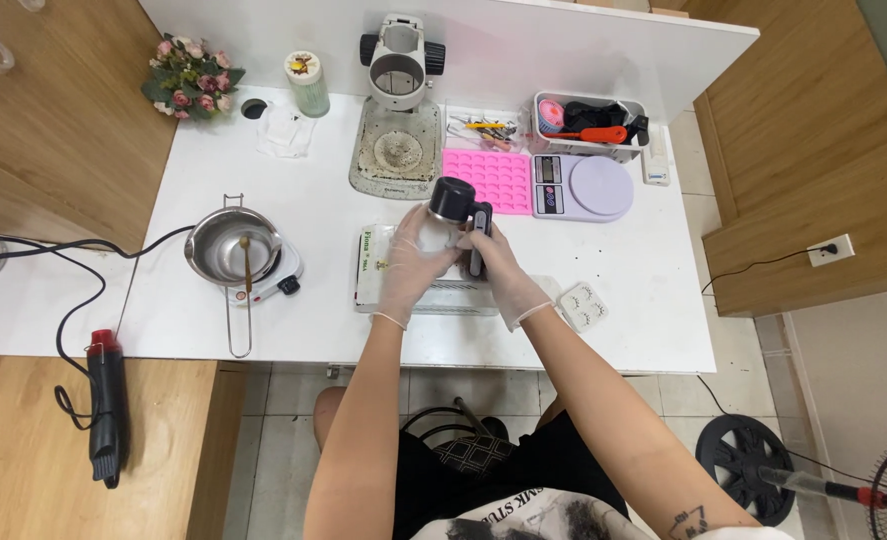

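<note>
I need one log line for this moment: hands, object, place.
left hand: gloved, on black device | right hand: gloved, gripping it | place: above white table, near pink mould

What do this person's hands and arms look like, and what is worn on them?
Both the left hand and the right hand wear thin, translucent whitish gloves that end at the wrists. The forearms are bare, with no sleeves. A small dark tattoo marks the right arm.

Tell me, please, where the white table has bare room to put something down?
Free: the table between the metal pot and the microscope base; also right of the purple scale. Crowded: the back edge around the pink mould.
</note>
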